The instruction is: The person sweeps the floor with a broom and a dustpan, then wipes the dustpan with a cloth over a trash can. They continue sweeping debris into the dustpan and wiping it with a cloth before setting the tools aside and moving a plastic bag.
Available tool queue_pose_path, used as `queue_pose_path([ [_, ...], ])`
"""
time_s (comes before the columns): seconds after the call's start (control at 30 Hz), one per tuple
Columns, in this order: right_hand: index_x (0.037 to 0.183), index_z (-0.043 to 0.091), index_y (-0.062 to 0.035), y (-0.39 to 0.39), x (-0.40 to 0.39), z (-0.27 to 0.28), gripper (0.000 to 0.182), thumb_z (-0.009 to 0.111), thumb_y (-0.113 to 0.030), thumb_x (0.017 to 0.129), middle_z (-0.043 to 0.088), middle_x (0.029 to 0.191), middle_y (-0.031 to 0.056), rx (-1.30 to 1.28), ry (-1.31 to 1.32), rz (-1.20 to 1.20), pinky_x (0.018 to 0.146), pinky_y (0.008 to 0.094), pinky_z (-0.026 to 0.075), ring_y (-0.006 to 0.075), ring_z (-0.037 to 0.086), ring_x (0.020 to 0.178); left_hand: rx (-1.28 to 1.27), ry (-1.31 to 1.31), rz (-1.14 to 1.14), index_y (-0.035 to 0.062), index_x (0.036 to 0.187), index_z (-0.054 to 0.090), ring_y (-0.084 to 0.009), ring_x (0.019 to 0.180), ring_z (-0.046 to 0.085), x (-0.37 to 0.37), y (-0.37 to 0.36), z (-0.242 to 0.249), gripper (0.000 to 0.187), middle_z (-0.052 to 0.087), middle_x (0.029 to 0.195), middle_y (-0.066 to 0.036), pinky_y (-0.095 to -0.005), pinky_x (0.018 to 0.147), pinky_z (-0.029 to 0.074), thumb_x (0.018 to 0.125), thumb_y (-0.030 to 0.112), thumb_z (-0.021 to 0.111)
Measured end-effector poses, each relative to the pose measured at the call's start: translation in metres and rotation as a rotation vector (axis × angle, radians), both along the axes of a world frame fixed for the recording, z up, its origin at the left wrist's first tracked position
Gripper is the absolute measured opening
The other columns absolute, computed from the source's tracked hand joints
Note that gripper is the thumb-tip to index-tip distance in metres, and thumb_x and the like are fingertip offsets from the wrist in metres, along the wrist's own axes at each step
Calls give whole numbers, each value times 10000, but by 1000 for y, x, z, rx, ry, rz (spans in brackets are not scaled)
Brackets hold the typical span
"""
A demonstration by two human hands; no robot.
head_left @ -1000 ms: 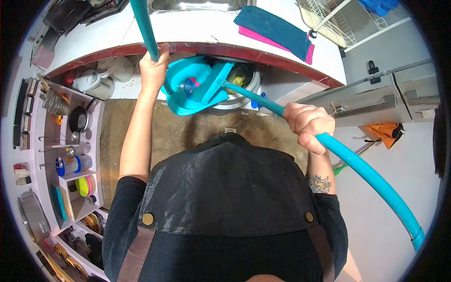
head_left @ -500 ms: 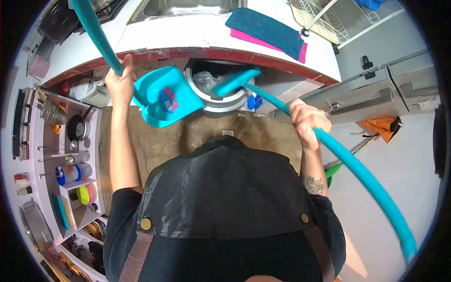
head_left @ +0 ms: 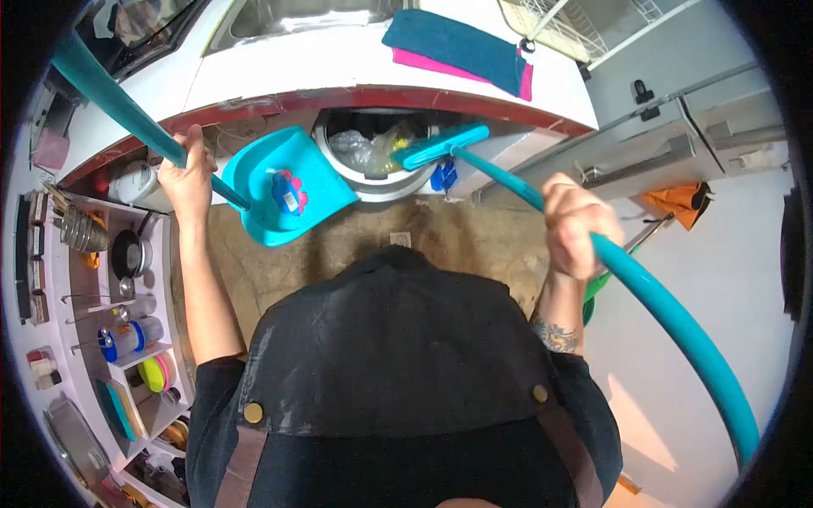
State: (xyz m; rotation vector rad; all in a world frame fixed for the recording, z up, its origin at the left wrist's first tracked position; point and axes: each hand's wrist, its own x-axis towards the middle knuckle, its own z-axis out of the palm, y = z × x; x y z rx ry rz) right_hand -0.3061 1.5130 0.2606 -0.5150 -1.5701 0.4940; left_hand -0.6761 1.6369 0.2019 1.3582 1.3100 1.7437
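Left hand (head_left: pixel 188 182) grips the dustpan (head_left: pixel 284 186) beside the bin (head_left: pixel 381 182) rim; right hand (head_left: pixel 576 224) grips the broom (head_left: pixel 644 296).

I look down on a white tabletop (head_left: pixel 288 63) with a dark red edge, a steel sink (head_left: pixel 296 15) set into it and a blue cloth over a pink one (head_left: pixel 453 44) lying beside it. A wire dish rack (head_left: pixel 559 19) stands further right. Brown floor (head_left: pixel 356 245) runs below; open shelves (head_left: pixel 127 288) of pans and cups line the left, grey drawers (head_left: pixel 677 152) the right
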Motion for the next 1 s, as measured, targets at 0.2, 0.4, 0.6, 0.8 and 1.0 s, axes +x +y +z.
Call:
queue_pose_path([
  [0.2, 663, 483, -31, 0, 31, 1, 110, 466, -36, 771, 421, 520, 43, -48, 168, -200, 424, 256, 321, 123, 376, 435, -5, 24, 64, 91, 607, 443, -36, 428, 366, -7, -2, 1, 224, 373, 499, 43, -189, 395, 312, 799, 150, 544],
  [0.4, 835, 449, -10, -35, 85, 36, 245, 439, -255, 833, 376, 462, 32, 114, 339, -709, 438, 256, 349, 116, 362, 399, -78, 57, 93, 85, 632, 434, -39, 435, 349, -24, -13, 15, 261, 401, 483, 24, -181, 397, 242, 804, 255, 531],
  [0.6, 771, 475, -42, -22, 156, -88, 162, 531, -192, 797, 491, 610, 16, -349, 294, -1060, 488, 224, 383, 95, 477, 515, 59, -93, -65, 92, 581, 330, -57, 398, 246, -1, -35, 26, 311, 270, 465, 28, -213, 404, 247, 847, 198, 452],
  [0.8, 787, 499, -29, -11, 246, -268, 162, 542, -182, 754, 504, 606, 26, -820, 158, -1230, 520, 245, 393, 101, 481, 550, 66, -136, -102, 95, 568, 313, -71, 408, 234, 69, -69, 42, 329, 238, 478, 22, -230, 440, 269, 850, 206, 442],
  [1.0, 831, 471, 5, -1, 277, -329, 325, 550, -289, 719, 551, 742, 200, -1037, 43, -1225, 648, 391, 419, 360, 535, 712, 146, -42, -166, 78, 587, 329, -68, 407, 244, 144, -91, 34, 292, 260, 477, 15, -216, 422, 276, 851, 159, 422],
])
